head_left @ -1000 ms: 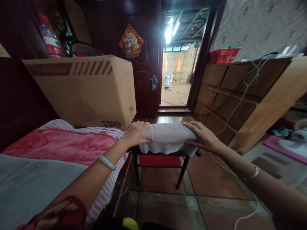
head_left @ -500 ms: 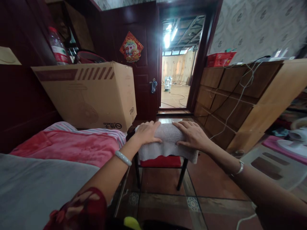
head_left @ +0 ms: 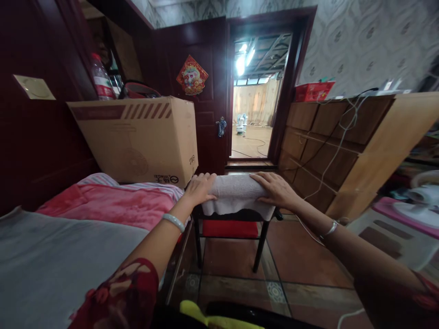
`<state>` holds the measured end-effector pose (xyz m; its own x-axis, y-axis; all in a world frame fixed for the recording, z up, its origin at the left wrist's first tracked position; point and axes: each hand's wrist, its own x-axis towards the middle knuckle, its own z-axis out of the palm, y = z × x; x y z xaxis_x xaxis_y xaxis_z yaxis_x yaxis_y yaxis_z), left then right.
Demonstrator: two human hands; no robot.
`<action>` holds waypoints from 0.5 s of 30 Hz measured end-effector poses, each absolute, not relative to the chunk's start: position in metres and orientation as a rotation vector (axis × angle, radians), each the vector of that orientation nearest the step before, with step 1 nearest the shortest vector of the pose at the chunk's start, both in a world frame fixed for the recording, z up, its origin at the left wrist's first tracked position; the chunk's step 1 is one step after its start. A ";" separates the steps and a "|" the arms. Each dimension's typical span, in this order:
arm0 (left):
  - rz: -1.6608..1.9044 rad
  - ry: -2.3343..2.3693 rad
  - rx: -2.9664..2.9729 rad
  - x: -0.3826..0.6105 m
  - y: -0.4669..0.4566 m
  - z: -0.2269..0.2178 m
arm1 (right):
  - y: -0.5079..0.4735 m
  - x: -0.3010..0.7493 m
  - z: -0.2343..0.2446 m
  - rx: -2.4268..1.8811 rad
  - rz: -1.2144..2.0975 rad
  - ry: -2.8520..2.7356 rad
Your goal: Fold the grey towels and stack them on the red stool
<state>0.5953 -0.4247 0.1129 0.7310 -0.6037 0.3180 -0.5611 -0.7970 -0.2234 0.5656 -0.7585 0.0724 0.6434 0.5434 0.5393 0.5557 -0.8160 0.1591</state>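
A whitish-grey towel (head_left: 238, 188) lies across the top of a black-framed chair (head_left: 262, 244) in the middle of the head view, its lower edge hanging wavy toward me. My left hand (head_left: 200, 188) grips the towel's left end, fingers bent over the top and thumb on the near side. At the right end my right hand (head_left: 274, 188) holds it the same way. Below the cloth shows a red panel (head_left: 229, 228) of the chair. The fingertips on the far side are partly hidden.
To the left is a bed with a pink blanket (head_left: 113, 203) and a grey cover (head_left: 68, 256). A large cardboard box (head_left: 137, 141) stands behind it. Wooden drawers (head_left: 329, 132) with hanging cables line the right, near a white fan (head_left: 421, 201). An open doorway (head_left: 255, 105) lies ahead.
The towel's hanging part has become shorter, baring more of the chair's black edge. My left hand has shifted slightly left, and my view has tilted up a little.
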 end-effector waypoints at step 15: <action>-0.551 0.844 -2.963 0.587 -0.416 0.110 | -0.786 0.573 0.060 -2.682 -0.764 -0.857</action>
<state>0.5869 -0.4161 0.1104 0.7926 -0.5125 0.3303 -0.5085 -0.8546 -0.1057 0.5735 -0.7858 0.0605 0.6944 0.4748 0.5406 0.5914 -0.8046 -0.0529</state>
